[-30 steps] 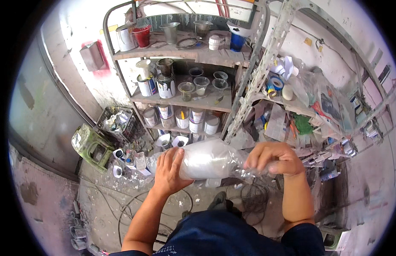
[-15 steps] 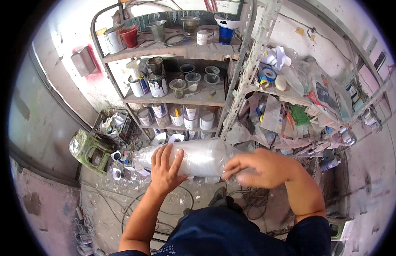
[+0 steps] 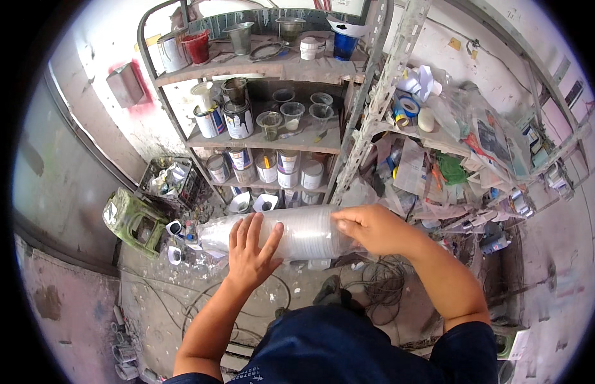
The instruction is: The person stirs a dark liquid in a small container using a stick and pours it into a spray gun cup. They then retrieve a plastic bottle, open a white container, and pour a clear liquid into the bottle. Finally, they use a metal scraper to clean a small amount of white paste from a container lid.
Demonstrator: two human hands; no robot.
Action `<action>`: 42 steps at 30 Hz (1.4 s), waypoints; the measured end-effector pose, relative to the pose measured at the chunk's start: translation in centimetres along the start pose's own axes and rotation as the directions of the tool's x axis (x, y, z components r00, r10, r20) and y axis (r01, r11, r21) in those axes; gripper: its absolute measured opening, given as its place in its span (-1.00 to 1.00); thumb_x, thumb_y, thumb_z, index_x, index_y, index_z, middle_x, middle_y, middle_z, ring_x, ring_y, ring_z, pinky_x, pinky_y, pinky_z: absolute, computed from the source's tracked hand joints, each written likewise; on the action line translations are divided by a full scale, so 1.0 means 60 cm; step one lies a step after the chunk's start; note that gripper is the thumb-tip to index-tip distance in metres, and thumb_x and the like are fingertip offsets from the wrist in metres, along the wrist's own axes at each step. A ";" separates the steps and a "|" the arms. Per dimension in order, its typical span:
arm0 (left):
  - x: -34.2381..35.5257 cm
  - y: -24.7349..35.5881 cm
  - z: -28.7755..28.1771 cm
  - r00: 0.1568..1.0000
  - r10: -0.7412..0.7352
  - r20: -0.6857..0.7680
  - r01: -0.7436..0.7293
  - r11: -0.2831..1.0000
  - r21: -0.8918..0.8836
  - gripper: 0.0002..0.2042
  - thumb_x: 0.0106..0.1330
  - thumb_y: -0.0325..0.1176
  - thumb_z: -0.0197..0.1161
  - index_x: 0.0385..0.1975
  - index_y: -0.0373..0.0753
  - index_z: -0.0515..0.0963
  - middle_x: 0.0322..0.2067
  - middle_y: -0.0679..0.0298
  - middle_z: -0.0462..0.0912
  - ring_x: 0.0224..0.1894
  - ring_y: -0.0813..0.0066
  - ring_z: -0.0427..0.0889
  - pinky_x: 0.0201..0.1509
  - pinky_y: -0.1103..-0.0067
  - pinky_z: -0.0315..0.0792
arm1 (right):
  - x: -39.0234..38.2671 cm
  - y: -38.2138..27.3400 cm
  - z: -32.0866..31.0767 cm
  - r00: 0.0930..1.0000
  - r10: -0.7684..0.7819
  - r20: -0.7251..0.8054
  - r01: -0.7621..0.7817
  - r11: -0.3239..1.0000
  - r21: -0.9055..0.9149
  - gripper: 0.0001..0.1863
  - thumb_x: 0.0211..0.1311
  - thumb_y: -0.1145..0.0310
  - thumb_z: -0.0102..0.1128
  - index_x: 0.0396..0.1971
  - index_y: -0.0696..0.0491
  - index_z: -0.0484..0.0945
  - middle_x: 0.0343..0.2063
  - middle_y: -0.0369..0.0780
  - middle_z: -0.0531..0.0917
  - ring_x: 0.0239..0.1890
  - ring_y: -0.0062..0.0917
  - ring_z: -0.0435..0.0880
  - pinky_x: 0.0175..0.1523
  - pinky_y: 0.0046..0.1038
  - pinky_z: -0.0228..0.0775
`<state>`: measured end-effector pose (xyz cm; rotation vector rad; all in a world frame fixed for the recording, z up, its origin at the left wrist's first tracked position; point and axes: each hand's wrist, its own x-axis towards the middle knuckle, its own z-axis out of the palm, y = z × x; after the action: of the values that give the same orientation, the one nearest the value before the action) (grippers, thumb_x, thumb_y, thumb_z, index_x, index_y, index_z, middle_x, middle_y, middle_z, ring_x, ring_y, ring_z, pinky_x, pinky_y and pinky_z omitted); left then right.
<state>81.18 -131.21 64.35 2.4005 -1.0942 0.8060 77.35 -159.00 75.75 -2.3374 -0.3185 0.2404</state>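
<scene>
A long stack of clear plastic cups (image 3: 304, 233) in a thin transparent bag lies sideways in front of my body, above the floor. My left hand (image 3: 251, 253) grips the stack near its left half, fingers spread over the wrap and thumb toward the right. At the stack's right end, my right hand (image 3: 379, 232) has its thumb and forefinger pressed together on the cup rims or the wrap; which of the two is hard to tell. The other right fingers are curled and partly hidden.
Ahead stands a metal shelf rack (image 3: 259, 142) with paint cans and cups. A cluttered shelf (image 3: 432, 144) with papers and tape is to the right. A green stool (image 3: 134, 224) and a black crate (image 3: 172, 182) sit left. Hoses (image 3: 384, 281) coil on the floor.
My right hand, blurred and loose beside the bag's end before, has moved in and up onto the right end of the cup stack. My left hand keeps its hold.
</scene>
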 end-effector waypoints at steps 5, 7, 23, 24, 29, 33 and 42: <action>-0.004 0.001 0.000 1.000 -0.020 0.007 0.020 0.998 0.061 -0.02 -0.43 -0.24 0.54 0.25 0.06 0.30 0.16 -0.08 0.32 0.17 -0.06 0.35 0.22 0.07 0.20 | 0.017 0.003 0.031 0.970 0.244 -0.006 -0.206 0.832 0.515 -0.68 0.31 0.30 0.15 -0.10 0.23 0.50 -0.35 -0.14 0.66 -0.30 -0.48 0.68 -0.30 -0.44 0.51; -0.005 0.001 0.002 1.000 -0.014 0.018 0.012 0.996 0.088 -0.05 -0.37 -0.24 0.52 0.26 0.08 0.29 0.17 -0.07 0.32 0.17 -0.05 0.35 0.23 0.07 0.19 | 0.022 0.004 0.039 0.947 0.321 0.023 -0.272 0.758 0.593 -0.70 0.32 0.30 0.16 -0.10 0.21 0.47 -0.36 -0.16 0.64 -0.34 -0.54 0.66 -0.38 -0.50 0.50; -0.018 -0.002 0.014 0.998 -0.045 0.041 0.039 0.990 0.138 -0.10 -0.25 -0.25 0.49 0.28 0.13 0.28 0.19 -0.04 0.32 0.21 -0.01 0.33 0.26 0.07 0.15 | 0.022 0.033 0.049 0.894 0.325 -0.309 -0.173 0.886 0.431 -0.80 0.08 0.52 0.14 -0.27 0.17 0.42 -0.46 -0.25 0.56 -0.48 -0.63 0.52 -0.43 -0.53 0.37; -0.019 -0.005 0.015 0.997 -0.065 0.031 0.061 0.990 0.131 -0.09 -0.26 -0.25 0.49 0.29 0.12 0.28 0.20 -0.04 0.31 0.21 -0.01 0.33 0.26 0.07 0.15 | 0.018 0.021 0.038 0.909 0.281 -0.309 -0.169 0.923 0.345 -0.82 0.10 0.55 0.12 -0.27 0.17 0.41 -0.47 -0.28 0.54 -0.46 -0.68 0.50 -0.43 -0.56 0.35; -0.013 0.001 0.015 0.998 -0.068 -0.010 0.069 0.993 0.101 -0.07 -0.29 -0.27 0.49 0.28 0.03 0.26 0.19 -0.07 0.30 0.19 -0.06 0.32 0.24 0.07 0.16 | 0.007 0.005 0.022 0.943 0.141 -0.302 -0.071 0.970 0.233 -0.81 0.03 0.57 0.14 -0.30 0.18 0.43 -0.47 -0.30 0.52 -0.43 -0.70 0.46 -0.30 -0.57 0.33; -0.012 0.014 0.017 0.994 -0.101 -0.038 0.103 0.994 0.040 -0.04 -0.30 -0.25 0.52 0.30 0.06 0.25 0.20 -0.07 0.29 0.20 -0.05 0.31 0.24 0.07 0.15 | -0.010 -0.010 0.013 0.919 0.026 -0.394 -0.010 0.999 0.044 -0.82 -0.02 0.52 0.15 -0.35 0.16 0.46 -0.52 -0.17 0.54 -0.44 -0.35 0.55 -0.27 -0.36 0.38; -0.003 0.031 0.025 0.973 -0.219 -0.073 0.212 0.973 -0.088 0.02 -0.31 -0.27 0.55 0.33 -0.08 0.17 0.15 -0.07 0.31 0.16 -0.08 0.33 0.20 0.11 0.19 | -0.037 -0.013 0.022 0.666 -0.514 -0.540 0.269 0.841 -0.469 -0.80 -0.02 0.57 0.24 -0.34 0.11 0.49 -0.40 -0.17 0.58 -0.25 -0.21 0.55 -0.13 -0.25 0.33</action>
<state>80.15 -133.08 63.30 2.3463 -0.8013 0.7639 74.74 -158.25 75.52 -2.4385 -0.5436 -0.9190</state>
